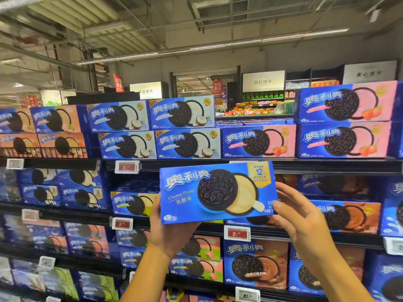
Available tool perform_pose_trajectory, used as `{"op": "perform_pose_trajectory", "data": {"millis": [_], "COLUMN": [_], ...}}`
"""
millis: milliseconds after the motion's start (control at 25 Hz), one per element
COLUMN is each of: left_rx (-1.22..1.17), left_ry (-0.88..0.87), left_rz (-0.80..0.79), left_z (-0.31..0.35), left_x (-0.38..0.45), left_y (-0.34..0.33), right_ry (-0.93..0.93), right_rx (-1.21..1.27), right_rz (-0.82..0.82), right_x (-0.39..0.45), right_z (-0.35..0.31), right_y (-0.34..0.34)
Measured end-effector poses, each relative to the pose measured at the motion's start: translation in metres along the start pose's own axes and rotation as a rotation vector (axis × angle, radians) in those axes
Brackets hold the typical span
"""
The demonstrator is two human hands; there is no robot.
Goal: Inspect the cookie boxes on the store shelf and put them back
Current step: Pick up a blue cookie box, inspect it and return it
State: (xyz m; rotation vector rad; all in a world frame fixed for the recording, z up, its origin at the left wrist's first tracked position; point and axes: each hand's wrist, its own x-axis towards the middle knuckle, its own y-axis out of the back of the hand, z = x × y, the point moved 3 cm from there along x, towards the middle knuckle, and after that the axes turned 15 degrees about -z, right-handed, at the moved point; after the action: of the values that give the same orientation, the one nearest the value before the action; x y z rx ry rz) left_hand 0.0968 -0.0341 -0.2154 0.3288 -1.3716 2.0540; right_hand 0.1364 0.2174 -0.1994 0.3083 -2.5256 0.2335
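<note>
Holding up a blue cookie box [218, 192] in front of the shelf [239, 165], "Cheese Flavor" and "OREO" readable, gold tab saying 12. Left hand [172, 232] gripping underneath, right hand [301, 219] pinching its right end. Price tag [237, 233] below reads 9-something, probably.

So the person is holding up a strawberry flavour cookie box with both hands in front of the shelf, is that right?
Not quite. The head view shows the held box is printed "Cheese Flavor", with yellow cream, not strawberry. The left hand and right hand do hold it before the shelf.
</note>
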Motion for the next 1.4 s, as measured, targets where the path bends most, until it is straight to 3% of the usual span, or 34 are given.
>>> {"op": "perform_pose_trajectory", "data": {"millis": [40, 120, 320, 400, 560, 640, 880, 1160, 1400], "left_rx": [0.085, 0.475, 0.719, 0.754, 0.886, 1.018, 1.648, 1.790, 1.857], "left_ry": [-0.013, -0.117, -0.347, -0.364, -0.274, -0.231, -0.195, -0.410, -0.376], "left_rz": [-0.010, 0.176, 0.406, 0.387, 0.088, 0.055, 0.171, 0.266, 0.312], "left_z": [0.003, 0.015, 0.017, 0.014, 0.014, 0.018, 0.035, 0.040, 0.030], "left_x": [0.004, 0.009, 0.027, 0.032, 0.056, 0.077, 0.152, 0.209, 0.224], "left_y": [0.005, 0.012, 0.003, -0.005, -0.031, -0.042, -0.079, -0.095, -0.080], "right_ry": [0.015, 0.042, 0.084, 0.113, 0.173, 0.188, 0.286, 0.259, 0.111], "right_rx": [0.010, 0.009, -0.056, -0.075, -0.090, -0.097, -0.354, -0.710, -0.863], "right_rz": [0.031, 0.071, 0.086, 0.111, 0.219, 0.275, 0.406, 0.438, 0.486], "right_x": [0.001, 0.004, 0.017, 0.023, 0.046, 0.064, 0.125, 0.183, 0.193], "right_z": [-0.002, -0.007, -0.014, -0.018, -0.029, -0.036, -0.065, -0.078, -0.072], "right_y": [0.005, 0.013, 0.018, 0.021, 0.034, 0.042, 0.067, 0.085, 0.101]}}
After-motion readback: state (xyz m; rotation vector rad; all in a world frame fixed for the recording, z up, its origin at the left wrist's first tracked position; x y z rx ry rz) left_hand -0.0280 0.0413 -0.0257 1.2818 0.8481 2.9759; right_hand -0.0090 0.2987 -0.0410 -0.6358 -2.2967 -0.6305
